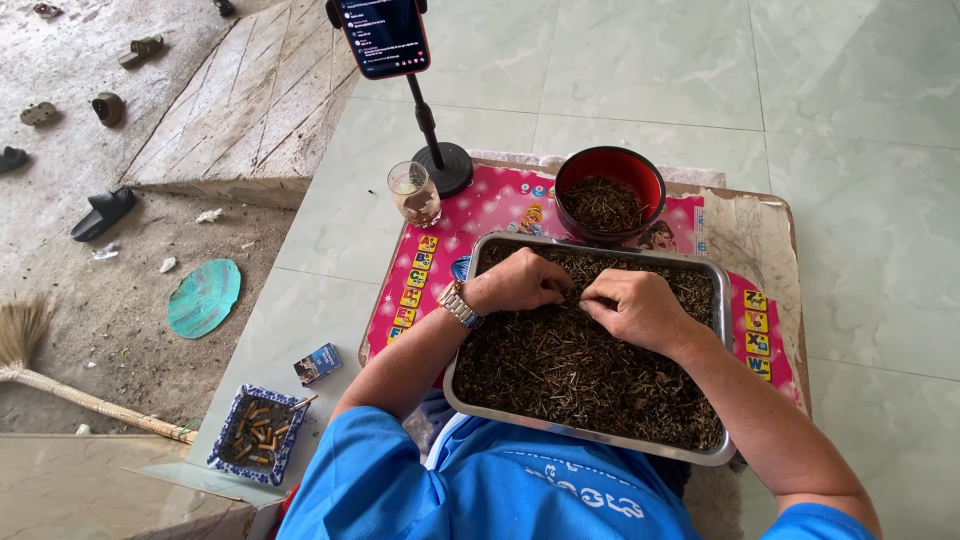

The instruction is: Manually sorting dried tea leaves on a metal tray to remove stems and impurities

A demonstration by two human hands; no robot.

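1. Both grips first: left hand [515,282] has its fingers curled together, pinching into the dark dried bits [580,370]; right hand [640,308] is likewise bunched, fingertips pressed down into the same heap; whether either has a piece clamped, I cannot tell; the two hands nearly touch at the tray's upper middle.
2. Far left now: a straw broom [60,385] lies on the dirt ground; near it a round teal lid [203,297]; a blue patterned ashtray [255,436] and a small blue box [318,364] sit on the tiled floor.
3. Moving in: a glass [414,193] stands on the pink mat [495,208], beside the phone stand [440,160] with its phone [383,35] overhead.
4. Centre: the steel tray [590,432] rests across the low worktop [760,225] and the person's lap, filled with those bits; a red bowl [585,172] just behind it holds more.
5. Handling, as I judge it: the stuff looks light, dry, brittle and loose; best pinched with fingertips, piece by piece; it would scatter easily.
6. Room: the tray's raised rim fences the heap all round; bowl and glass crowd the far side; right of the worktop, open tile.
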